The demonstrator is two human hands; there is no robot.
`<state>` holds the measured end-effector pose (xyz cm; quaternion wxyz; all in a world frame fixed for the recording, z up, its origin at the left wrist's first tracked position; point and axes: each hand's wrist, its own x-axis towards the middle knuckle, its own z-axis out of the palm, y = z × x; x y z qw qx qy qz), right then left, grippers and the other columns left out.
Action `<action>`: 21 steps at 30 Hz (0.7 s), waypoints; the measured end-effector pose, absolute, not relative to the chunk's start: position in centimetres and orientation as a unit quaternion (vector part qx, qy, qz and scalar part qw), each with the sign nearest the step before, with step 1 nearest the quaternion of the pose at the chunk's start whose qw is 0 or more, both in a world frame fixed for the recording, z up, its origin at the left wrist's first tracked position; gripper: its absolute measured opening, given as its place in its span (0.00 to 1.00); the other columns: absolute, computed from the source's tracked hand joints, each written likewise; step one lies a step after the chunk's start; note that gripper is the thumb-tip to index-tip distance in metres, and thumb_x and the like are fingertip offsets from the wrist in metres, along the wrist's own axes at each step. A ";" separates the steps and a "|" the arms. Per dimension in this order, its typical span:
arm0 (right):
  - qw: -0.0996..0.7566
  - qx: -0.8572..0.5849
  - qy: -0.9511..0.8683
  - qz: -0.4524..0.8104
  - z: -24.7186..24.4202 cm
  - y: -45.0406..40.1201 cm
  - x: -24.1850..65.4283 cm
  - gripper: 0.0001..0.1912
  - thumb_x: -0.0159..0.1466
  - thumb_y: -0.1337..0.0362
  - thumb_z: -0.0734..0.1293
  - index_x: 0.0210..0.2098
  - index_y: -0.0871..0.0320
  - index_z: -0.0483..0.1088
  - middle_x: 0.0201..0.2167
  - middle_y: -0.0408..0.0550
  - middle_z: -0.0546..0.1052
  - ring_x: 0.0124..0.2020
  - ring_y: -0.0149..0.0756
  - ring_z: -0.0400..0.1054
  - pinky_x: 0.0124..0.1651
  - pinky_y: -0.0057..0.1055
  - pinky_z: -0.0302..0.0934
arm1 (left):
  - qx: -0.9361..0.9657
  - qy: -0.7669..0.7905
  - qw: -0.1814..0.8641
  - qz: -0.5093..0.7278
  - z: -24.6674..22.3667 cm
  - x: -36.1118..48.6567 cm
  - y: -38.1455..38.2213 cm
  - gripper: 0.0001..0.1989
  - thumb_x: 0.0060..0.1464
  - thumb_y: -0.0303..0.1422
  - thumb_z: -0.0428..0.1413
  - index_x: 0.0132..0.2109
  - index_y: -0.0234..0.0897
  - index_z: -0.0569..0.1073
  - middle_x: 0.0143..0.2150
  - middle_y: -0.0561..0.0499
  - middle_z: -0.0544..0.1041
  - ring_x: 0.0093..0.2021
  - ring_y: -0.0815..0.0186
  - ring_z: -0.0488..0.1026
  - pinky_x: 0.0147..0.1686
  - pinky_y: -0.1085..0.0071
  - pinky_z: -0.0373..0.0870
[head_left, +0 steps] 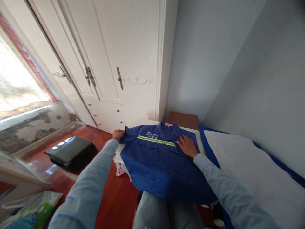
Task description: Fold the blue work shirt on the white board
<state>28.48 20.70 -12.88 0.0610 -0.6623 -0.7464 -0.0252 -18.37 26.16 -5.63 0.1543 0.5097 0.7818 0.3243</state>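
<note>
A blue work shirt [152, 162] with a yellow-green reflective stripe lies spread out, front side up, collar away from me. White lettering shows on its chest, and a small label sits inside the collar. My left hand [118, 135] pinches the edge of the sleeve on the left side. On the opposite side of the chest, my right hand [187, 146] rests flat on the cloth with its fingers spread, near the end of the stripe. Under the shirt is a white surface [201, 144], mostly covered. The shirt's lower edge hangs by my knees.
A white wardrobe [140, 101] stands just ahead. On the right lies a white and blue padded thing [240, 156]. A black ribbed case [71, 151] sits on the red floor [114, 203] at left, with plastic bags [26, 206] nearer. A brown wooden piece [184, 119] stands behind the shirt.
</note>
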 end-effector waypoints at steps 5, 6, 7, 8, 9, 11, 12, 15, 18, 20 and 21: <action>0.053 -0.668 -0.742 -0.019 -12.6 20.6 28.4 0.35 0.73 0.47 0.49 0.69 0.64 0.58 0.71 0.62 0.58 0.71 0.53 0.50 0.70 0.50 0.46 | 0.538 0.728 0.139 0.401 -2.2 -15.3 28.2 0.13 0.60 0.35 0.51 0.47 0.34 0.75 0.35 0.46 0.80 0.41 0.61 0.78 0.37 0.69 0.73; 0.051 -0.668 -0.742 -0.020 -12.6 20.6 28.3 0.35 0.73 0.47 0.49 0.69 0.64 0.58 0.71 0.62 0.58 0.71 0.52 0.50 0.70 0.50 0.45 | 0.556 0.708 0.139 0.413 -1.4 -14.6 28.0 0.14 0.60 0.36 0.51 0.48 0.35 0.75 0.37 0.47 0.80 0.42 0.62 0.78 0.38 0.70 0.73; 0.049 -0.668 -0.742 -0.023 -12.5 20.6 28.3 0.35 0.73 0.47 0.50 0.69 0.64 0.58 0.71 0.62 0.58 0.71 0.52 0.50 0.70 0.50 0.46 | 0.582 0.684 0.149 0.414 -0.7 -13.9 27.6 0.14 0.59 0.37 0.53 0.48 0.37 0.75 0.39 0.49 0.81 0.42 0.64 0.77 0.39 0.71 0.73; 0.046 -0.668 -0.742 -0.026 -12.5 20.5 28.3 0.34 0.73 0.48 0.50 0.69 0.64 0.58 0.71 0.61 0.58 0.71 0.53 0.50 0.70 0.49 0.46 | 0.620 0.651 0.172 0.402 -0.2 -13.3 27.0 0.13 0.57 0.39 0.56 0.46 0.38 0.76 0.38 0.51 0.81 0.40 0.65 0.77 0.38 0.72 0.73; 0.044 -0.668 -0.742 -0.027 -12.4 20.5 28.3 0.34 0.73 0.48 0.50 0.69 0.64 0.58 0.71 0.61 0.58 0.71 0.53 0.50 0.70 0.49 0.46 | 0.668 0.610 0.208 0.372 0.1 -12.7 26.2 0.13 0.54 0.41 0.58 0.43 0.38 0.77 0.36 0.52 0.81 0.37 0.65 0.77 0.36 0.73 0.72; 0.043 -0.667 -0.743 -0.028 -12.3 20.4 28.3 0.34 0.73 0.48 0.50 0.69 0.63 0.58 0.71 0.61 0.57 0.71 0.52 0.50 0.70 0.49 0.46 | 0.753 0.513 0.300 0.281 0.2 -11.9 24.4 0.14 0.50 0.44 0.62 0.36 0.38 0.77 0.30 0.53 0.80 0.32 0.65 0.76 0.32 0.72 0.72; 0.044 -0.667 -0.743 -0.027 -12.3 20.4 28.3 0.34 0.73 0.48 0.51 0.69 0.63 0.58 0.71 0.61 0.57 0.71 0.52 0.50 0.70 0.49 0.46 | 0.779 0.472 0.338 0.238 0.1 -11.8 23.6 0.16 0.49 0.46 0.62 0.34 0.37 0.77 0.29 0.52 0.79 0.31 0.64 0.76 0.31 0.71 0.72; 0.045 -0.668 -0.743 -0.027 -12.3 20.3 28.3 0.34 0.73 0.48 0.51 0.69 0.64 0.58 0.71 0.62 0.57 0.72 0.52 0.50 0.70 0.49 0.46 | 0.803 0.462 0.318 0.202 -1.1 -11.8 22.3 0.20 0.54 0.51 0.57 0.37 0.37 0.77 0.31 0.50 0.81 0.33 0.63 0.77 0.33 0.69 0.73; 0.038 -0.667 -0.744 -0.028 -12.4 20.4 28.4 0.34 0.73 0.48 0.51 0.69 0.64 0.58 0.71 0.62 0.57 0.71 0.52 0.50 0.69 0.49 0.47 | 0.817 0.507 0.192 0.198 -2.7 -12.1 22.5 0.23 0.61 0.50 0.49 0.48 0.36 0.76 0.45 0.45 0.82 0.45 0.59 0.78 0.46 0.65 0.74; 0.037 -0.666 -0.745 -0.032 -12.5 20.5 28.4 0.34 0.73 0.48 0.51 0.69 0.64 0.58 0.71 0.62 0.58 0.71 0.52 0.51 0.69 0.49 0.47 | 0.821 0.521 0.150 0.179 -3.9 -12.0 23.2 0.24 0.63 0.46 0.47 0.55 0.33 0.74 0.57 0.40 0.77 0.56 0.55 0.74 0.58 0.61 0.69; 0.039 -0.666 -0.745 -0.034 -12.6 20.5 28.5 0.34 0.73 0.48 0.51 0.69 0.64 0.58 0.71 0.62 0.58 0.71 0.52 0.51 0.69 0.49 0.47 | 0.822 0.525 0.142 0.168 -4.5 -11.8 23.6 0.26 0.63 0.44 0.47 0.59 0.32 0.71 0.62 0.37 0.73 0.61 0.54 0.70 0.62 0.60 0.65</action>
